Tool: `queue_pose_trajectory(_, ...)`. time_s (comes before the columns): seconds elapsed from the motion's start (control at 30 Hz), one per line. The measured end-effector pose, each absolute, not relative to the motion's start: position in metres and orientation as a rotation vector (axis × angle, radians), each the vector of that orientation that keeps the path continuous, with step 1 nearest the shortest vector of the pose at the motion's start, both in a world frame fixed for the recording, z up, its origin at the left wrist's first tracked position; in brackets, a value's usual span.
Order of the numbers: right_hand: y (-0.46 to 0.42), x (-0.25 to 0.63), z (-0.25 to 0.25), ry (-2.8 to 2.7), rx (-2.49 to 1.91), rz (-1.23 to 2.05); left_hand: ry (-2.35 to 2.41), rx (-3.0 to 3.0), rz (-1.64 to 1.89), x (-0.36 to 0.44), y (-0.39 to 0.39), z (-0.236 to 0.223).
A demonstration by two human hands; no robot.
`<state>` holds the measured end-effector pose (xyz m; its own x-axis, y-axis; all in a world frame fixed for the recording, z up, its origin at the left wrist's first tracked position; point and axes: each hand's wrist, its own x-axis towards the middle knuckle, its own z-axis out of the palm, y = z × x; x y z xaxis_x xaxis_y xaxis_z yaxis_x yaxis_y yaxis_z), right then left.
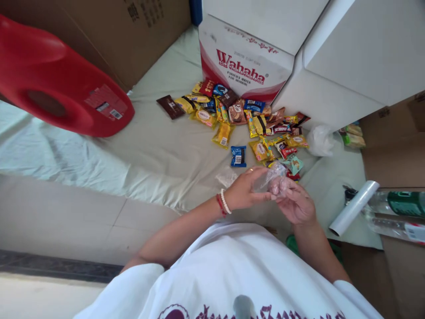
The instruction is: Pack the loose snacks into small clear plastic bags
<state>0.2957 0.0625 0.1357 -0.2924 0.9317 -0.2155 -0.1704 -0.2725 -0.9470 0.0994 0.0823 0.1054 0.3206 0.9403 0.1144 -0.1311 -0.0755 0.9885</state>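
Because the clear plastic bag looks thin and crumpled, I judge it to be very light, soft and a little slippery; it may tear if it is pulled hard. A gathered fold or the edge seems the best place to take hold, with a gentle pinch. The bag is raised in front of the white shirt, between the two hands, near the snack packets. The right hand has its fingers bent and closed on it. The left hand has thumb and fingers spread around its other side; whether they grip it firmly, I cannot tell.
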Motion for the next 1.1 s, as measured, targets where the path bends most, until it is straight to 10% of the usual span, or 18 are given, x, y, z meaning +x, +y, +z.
queue_pose_trajectory(1.1, 0.105, 0.282, 0.163, -0.997, -1.052, 1.47, 0.68, 0.808, 1.309, 0.074, 0.066, 0.128)
